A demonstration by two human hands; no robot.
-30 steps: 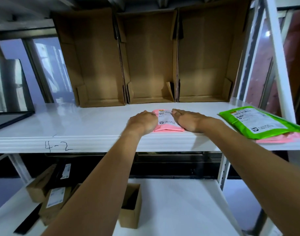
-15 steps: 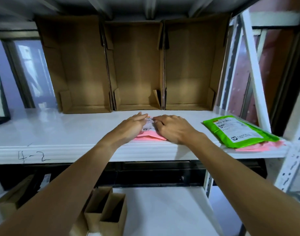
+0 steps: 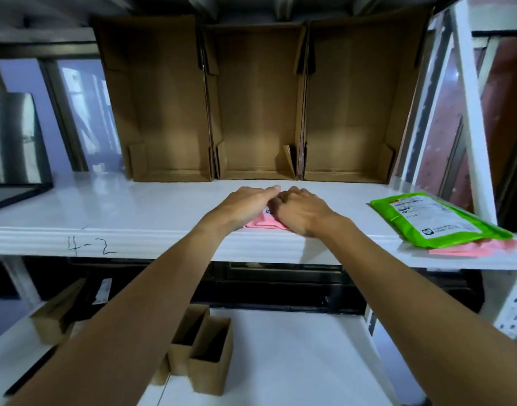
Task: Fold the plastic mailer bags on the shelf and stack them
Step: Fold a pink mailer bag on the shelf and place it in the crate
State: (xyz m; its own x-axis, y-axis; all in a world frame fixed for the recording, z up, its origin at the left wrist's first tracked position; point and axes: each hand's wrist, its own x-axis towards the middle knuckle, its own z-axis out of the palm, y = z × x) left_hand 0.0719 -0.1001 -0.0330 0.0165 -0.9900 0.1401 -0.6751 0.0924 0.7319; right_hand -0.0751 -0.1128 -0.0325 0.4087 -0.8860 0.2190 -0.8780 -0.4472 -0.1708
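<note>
Head view, the only one.

**Step:** you're mid-fold on the pink plastic mailer bag (image 3: 266, 223). It lies flat at the front edge of the white shelf board (image 3: 134, 212), dead centre, already down to a small packet.
- Your left hand (image 3: 245, 204) lies palm-down on its left part, fingers straight, pressing.
- Your right hand (image 3: 302, 211) sits on the right part, touching the left hand, knuckles up and fingers bent down onto the bag.
- The right fingertips are hidden, so I can't tell whether they pinch a flap or just press.

**Stack:** the green plastic mailer bag (image 3: 433, 221) lies at the shelf's right end, well apart. It sits on pink mailer sheets (image 3: 483, 248) that poke out underneath.

**Next, my read:**
- Crease the fold flat and keep one hand on it so the slick plastic doesn't spring open.
- Then carry it right onto the pile, squared to the edges. The pile sits close to the shelf lip, so place it, don't toss it.

**Writing:**
- "4-2" is handwritten on the shelf's front face (image 3: 90, 244).
- The green bag has a white printed shipping label with a small logo at its near corner, text too small to read.
- The pink bag's label is almost fully covered, with only a dark mark showing between your hands.
- The three brown cardboard bins (image 3: 260, 112) behind have no markings visible.
</note>
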